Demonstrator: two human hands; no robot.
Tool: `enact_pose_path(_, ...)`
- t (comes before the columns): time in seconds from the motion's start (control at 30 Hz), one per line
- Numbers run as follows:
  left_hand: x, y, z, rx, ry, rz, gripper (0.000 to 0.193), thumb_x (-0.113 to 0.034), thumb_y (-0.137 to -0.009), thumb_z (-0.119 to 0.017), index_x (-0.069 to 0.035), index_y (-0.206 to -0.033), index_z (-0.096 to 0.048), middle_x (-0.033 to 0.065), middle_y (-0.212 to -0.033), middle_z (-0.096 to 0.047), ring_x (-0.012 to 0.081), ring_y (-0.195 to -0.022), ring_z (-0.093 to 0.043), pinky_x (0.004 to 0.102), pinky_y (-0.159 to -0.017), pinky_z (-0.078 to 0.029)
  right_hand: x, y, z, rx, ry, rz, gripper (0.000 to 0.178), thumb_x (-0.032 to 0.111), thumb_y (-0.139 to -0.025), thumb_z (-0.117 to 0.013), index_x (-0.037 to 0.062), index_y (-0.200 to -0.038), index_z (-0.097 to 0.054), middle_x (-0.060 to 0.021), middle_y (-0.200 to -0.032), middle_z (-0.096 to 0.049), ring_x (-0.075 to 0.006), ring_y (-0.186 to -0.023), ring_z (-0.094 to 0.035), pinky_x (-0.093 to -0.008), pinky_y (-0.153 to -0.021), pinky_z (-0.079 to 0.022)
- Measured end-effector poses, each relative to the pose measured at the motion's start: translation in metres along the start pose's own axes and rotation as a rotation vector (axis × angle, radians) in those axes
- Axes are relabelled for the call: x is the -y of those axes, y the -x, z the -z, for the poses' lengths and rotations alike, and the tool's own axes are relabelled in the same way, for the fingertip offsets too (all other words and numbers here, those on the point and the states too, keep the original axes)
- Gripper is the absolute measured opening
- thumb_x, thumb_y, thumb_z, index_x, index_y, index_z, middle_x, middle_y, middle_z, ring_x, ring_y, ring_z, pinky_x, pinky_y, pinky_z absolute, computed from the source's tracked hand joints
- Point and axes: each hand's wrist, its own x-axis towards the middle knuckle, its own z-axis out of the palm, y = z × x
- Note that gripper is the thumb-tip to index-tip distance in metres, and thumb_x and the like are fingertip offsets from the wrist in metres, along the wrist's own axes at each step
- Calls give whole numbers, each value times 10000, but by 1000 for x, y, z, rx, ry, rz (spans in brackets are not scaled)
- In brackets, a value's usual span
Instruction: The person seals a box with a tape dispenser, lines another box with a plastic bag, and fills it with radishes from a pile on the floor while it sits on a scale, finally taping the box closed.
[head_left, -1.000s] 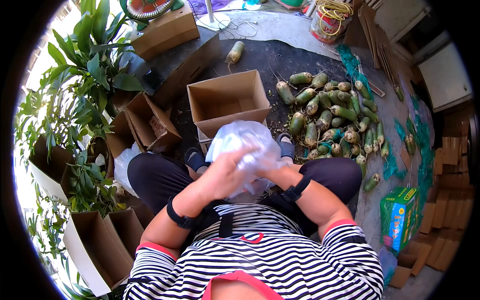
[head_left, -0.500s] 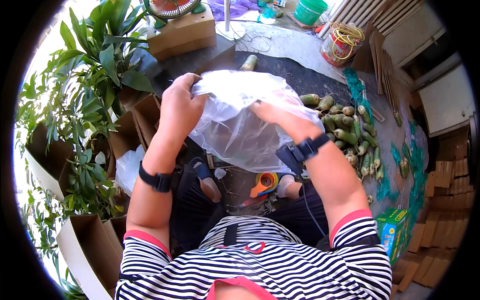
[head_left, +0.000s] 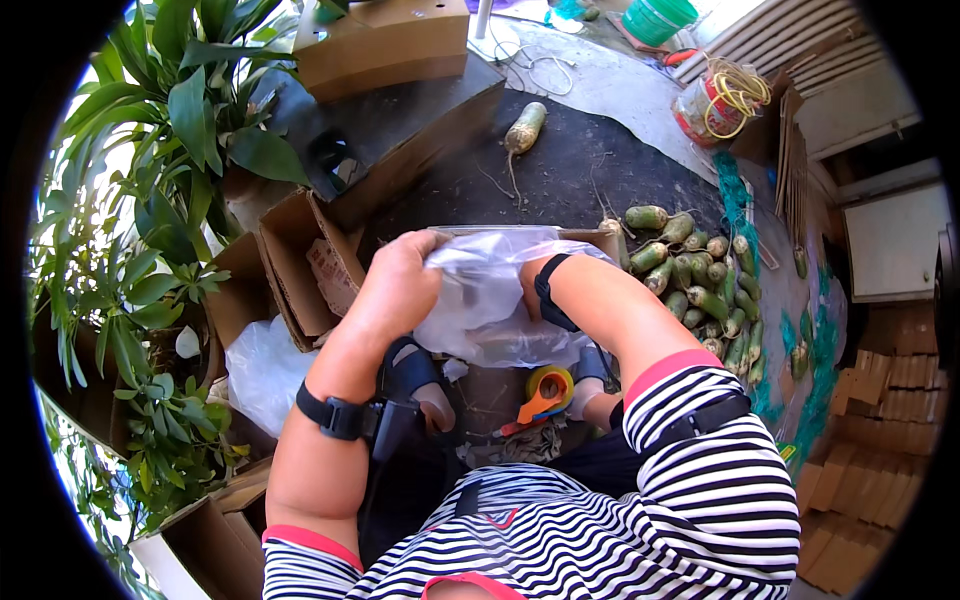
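My left hand [head_left: 405, 275] is closed on the rim of a clear plastic bag [head_left: 480, 325], with its fingers pinching the film. The bag hangs over a cardboard box [head_left: 598, 240], whose far edge shows behind the film. My right hand [head_left: 533, 300] reaches down inside the bag. Its fingers are hidden behind the wrist and the film. Between my feet lies an orange tape dispenser [head_left: 545, 400] with a roll of yellow tape. A single green and white radish [head_left: 526, 127] rests on the dark ground sheet beyond the box.
A pile of green radishes [head_left: 700, 275] lies to the right. Opened cardboard boxes [head_left: 305, 265] and a crumpled plastic bag [head_left: 268, 365] are at my left, beside leafy plants [head_left: 190, 100]. Farther off stand a bucket with yellow rope [head_left: 715, 100] and a green bucket [head_left: 655, 20].
Both hands have come down and nearer with the bag. My right hand has gone deeper into it. The box edge and more of the lone radish now show.
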Motion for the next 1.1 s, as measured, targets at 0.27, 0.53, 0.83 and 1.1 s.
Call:
enact_pose_path(0.27,-2,-3,3,41,-240,49,206,-53,-823,-565,31,-991,-648,232,-915,-665,403,-883,-642,416,-801,-507,-26,-16,-32,185,105,77,409,286,-826,-640,69,-1171,-668,-152,-1255,-630,-311,-1148,-607,-387,-960,-474)
enact_pose_path(0.53,3,-15,-1,42,-262,90,231,-82,-814,-560,7,-1010,-643,247,-983,-662,421,-940,-629,475,-846,-508,6,2,18,339,-360,57,407,245,-829,-659,60,-1191,-660,-169,-1250,-631,-313,-1111,-618,-373,-959,-474)
enact_pose_path(0.83,-1,-20,-6,44,-172,57,209,-154,-833,-640,36,-915,-669,250,-892,-655,413,-860,-637,422,-767,-507,22,-14,7,376,-74,101,596,446,-844,-633,106,-1330,-583,-141,-1382,-549,-280,-1281,-506,-381,-1081,-372)
enact_pose_path(1.1,10,-23,-3,14,-159,105,235,-146,-838,-638,21,-997,-688,230,-856,-682,342,-805,-675,374,-756,-516,-2,103,54,464,297,-33,300,232,-808,-578,29,-954,-743,-174,-1009,-705,-316,-1024,-651,-441,-957,-439)
